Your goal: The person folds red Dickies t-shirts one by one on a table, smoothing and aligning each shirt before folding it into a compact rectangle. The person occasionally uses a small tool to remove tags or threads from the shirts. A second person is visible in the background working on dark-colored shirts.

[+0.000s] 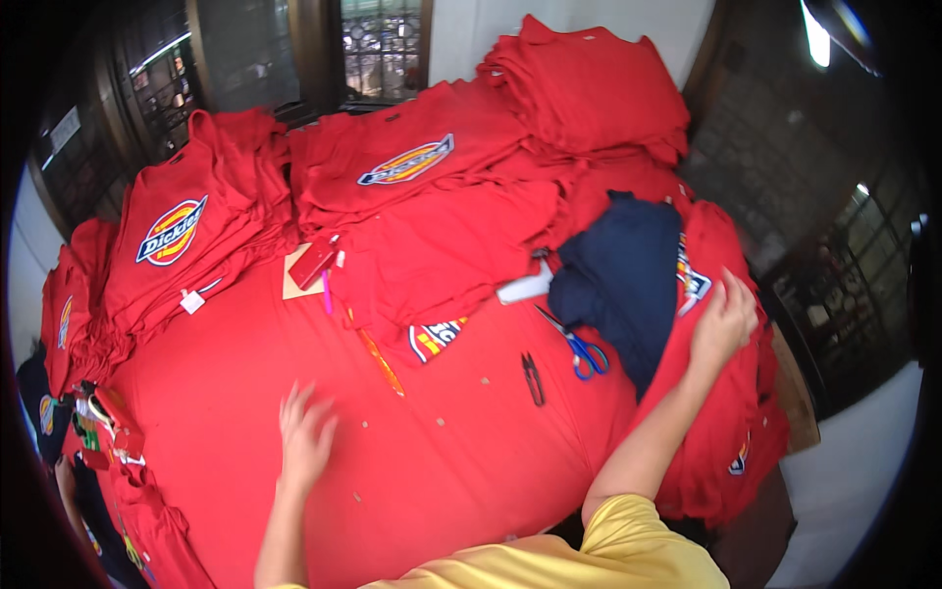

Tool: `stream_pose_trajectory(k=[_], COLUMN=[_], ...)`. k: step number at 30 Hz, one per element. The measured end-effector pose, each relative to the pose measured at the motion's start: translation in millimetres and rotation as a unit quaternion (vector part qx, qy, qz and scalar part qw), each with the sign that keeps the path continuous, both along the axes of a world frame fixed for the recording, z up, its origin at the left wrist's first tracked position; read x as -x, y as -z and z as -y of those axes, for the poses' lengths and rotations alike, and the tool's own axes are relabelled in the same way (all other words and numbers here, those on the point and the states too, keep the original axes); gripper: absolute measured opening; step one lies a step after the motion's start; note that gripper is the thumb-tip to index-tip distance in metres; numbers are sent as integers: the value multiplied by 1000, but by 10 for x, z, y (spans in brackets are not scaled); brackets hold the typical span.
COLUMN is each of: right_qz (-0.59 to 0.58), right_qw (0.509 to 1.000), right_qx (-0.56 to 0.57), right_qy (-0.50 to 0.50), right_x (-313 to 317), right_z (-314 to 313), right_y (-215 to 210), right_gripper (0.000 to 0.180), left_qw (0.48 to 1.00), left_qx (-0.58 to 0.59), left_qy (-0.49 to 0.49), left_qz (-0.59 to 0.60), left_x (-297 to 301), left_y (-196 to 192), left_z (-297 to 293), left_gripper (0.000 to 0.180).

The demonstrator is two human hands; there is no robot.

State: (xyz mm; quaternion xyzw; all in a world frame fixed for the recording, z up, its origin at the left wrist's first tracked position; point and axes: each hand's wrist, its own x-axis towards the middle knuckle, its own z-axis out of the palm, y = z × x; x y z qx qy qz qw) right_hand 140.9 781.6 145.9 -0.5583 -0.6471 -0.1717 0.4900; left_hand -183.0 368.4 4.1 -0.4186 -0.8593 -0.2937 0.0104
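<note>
My left hand (307,432) hovers over the red cloth (235,393) covering the table, fingers spread and nothing in them; it is slightly blurred. On the right side, my right hand (724,322) reaches over a heap of red T-shirts (702,422), its fingers loosely bent and apart, with no cloth visibly gripped. Whether its fingertips touch the heap I cannot tell. Left of that hand lies a dark navy garment (628,270). Beside it rest blue-handled scissors (586,355) and small black thread snips (532,379).
Stacked red T-shirts with oval prints line the back, including a left stack (211,196), a middle stack (392,147) and a tall right pile (599,88). A red box (314,262), an orange pen-like stick (383,365) and a white piece (525,285) lie among them.
</note>
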Motion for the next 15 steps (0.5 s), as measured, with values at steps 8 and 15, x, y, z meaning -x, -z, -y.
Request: stream_pose_trajectory(k=[8, 15], right_qz=[-38, -200], right_qw=[992, 676], right_qx=[93, 287], right_qy=[70, -648], right_x=[-1351, 212], right_z=[-103, 2605], right_y=[371, -41], right_gripper=[16, 8], left_qw=[986, 900], left_qx=[-50, -200], left_qy=[-64, 55], left_qz=[146, 384], left_x=[-1059, -1373], left_y=[339, -32], left_z=[1222, 1249], left_gripper=[25, 36])
